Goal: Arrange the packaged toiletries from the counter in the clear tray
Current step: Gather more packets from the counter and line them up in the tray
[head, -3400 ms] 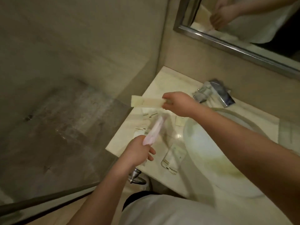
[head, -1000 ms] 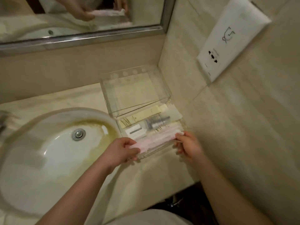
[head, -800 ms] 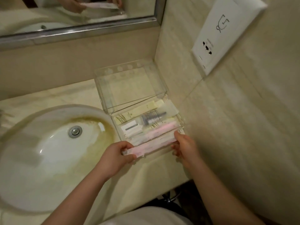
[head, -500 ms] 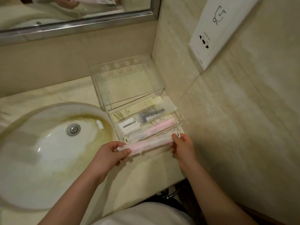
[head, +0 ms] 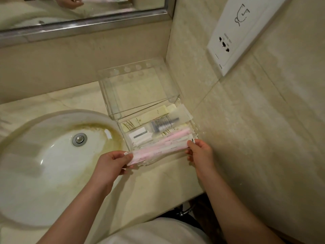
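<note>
A clear plastic tray (head: 139, 88) stands in the counter's right corner, against the walls. Its front compartment holds a long cream packet (head: 149, 116), a small white box (head: 139, 135), a small clear tube with a dark cap (head: 161, 125) and a pink packaged toothbrush (head: 177, 135). Over the tray's front edge, a second long pink packet (head: 158, 151) is held level between both hands. My left hand (head: 112, 163) pinches its left end and my right hand (head: 199, 152) pinches its right end.
A round white sink (head: 47, 155) with a yellow-stained bowl and a metal drain (head: 79, 139) lies left of the tray. A mirror (head: 79, 16) runs along the back wall. A white socket plate (head: 235, 36) is on the right wall. The counter's front edge is close to my body.
Earlier I stood at the counter's left side with a packet in each hand. Over the last second the pink packet, gripped at both ends, has sunk toward the tray's front edge.
</note>
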Available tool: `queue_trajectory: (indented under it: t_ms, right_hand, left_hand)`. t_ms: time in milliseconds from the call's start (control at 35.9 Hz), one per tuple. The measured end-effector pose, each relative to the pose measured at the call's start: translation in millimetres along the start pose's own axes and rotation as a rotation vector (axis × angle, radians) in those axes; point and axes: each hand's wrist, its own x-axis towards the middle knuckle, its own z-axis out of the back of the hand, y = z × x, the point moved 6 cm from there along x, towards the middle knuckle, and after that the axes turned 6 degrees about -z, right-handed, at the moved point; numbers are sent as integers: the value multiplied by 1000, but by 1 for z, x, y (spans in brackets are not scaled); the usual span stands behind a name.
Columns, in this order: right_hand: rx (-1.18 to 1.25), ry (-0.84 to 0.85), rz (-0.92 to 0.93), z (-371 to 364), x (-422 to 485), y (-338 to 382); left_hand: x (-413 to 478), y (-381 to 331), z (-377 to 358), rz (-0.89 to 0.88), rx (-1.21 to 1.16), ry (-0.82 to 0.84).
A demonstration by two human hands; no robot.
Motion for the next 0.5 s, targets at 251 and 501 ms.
queue_trajectory:
  t_ms: [251, 501]
  right_hand:
    - [-258, -349, 295, -19, 17, 44]
    - [-339, -533, 312, -22, 14, 44]
  left_hand:
    - [38, -23, -9, -219, 336, -222]
    - [36, -20, -21, -302, 804, -346]
